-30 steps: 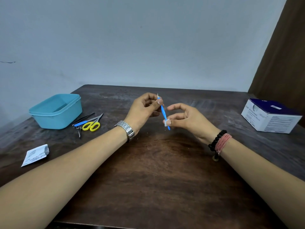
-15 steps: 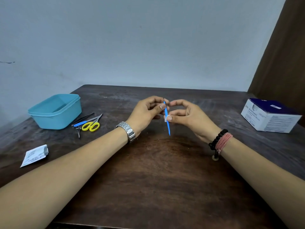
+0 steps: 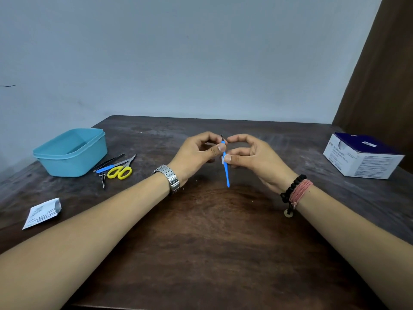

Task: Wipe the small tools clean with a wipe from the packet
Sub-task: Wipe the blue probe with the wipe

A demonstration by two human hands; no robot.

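Two hands on tool (image 3: 225, 171), axis near 12–6 o'clock: left hand (image 3: 196, 153) pinching upper shaft, right hand (image 3: 252, 157) pinching wipe (image 3: 223, 159) round midshaft, at 3 o'clock.

Plastic, steel and paper on worn dark wood

The table (image 3: 201, 242) is dark wood, matt and scuffed — greyer and rougher beyond the hands. Between the hands, the slim tool (image 3: 225, 173) looks like smooth blue plastic with a small metal tip. Left of the left hand, the tub (image 3: 73, 153) is smooth pale-blue plastic, the scissors (image 3: 120, 171) have glossy yellow plastic loops and metal blades, and the sachet (image 3: 42, 212) looks like printed paper. The watch band (image 3: 171, 179) is shiny linked metal — the box (image 3: 362, 157) to the right is printed card.
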